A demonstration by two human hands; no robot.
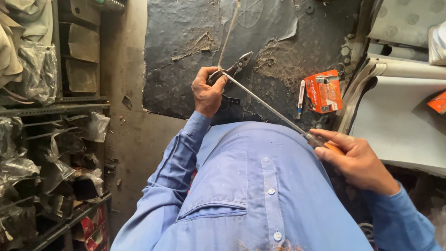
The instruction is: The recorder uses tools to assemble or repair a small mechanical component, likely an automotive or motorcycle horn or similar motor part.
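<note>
- Two bare hands work above a worn black mat (186,46) that fills the upper middle of the frame.
- The left hand (207,93), just left of centre, is closed tight around the handles of a pair of pliers (234,67), whose nose points up and to the right.
- A thin pale wire or rod (228,35) rises from the pliers toward the top edge of the frame; whether the pliers pinch it cannot be told.
- The right hand (357,160), at right of centre, is clamped on the orange handle of a long screwdriver (269,104).
- The screwdriver's steel shaft runs diagonally up and to the left, and its tip meets the pliers right by the left hand's fingers.
- Blue shirt sleeves and the shirt front (251,186) take up the lower middle of the frame.
- An orange packet (324,90) lies on the mat right of centre, with a small white and blue pen-like tool (301,98) just beside it on its left.
- Metal shelves (51,109) stacked with plastic-wrapped goods stand along the left edge.
- Rolled pale sheets (404,111) lie at the right side of the frame.
</note>
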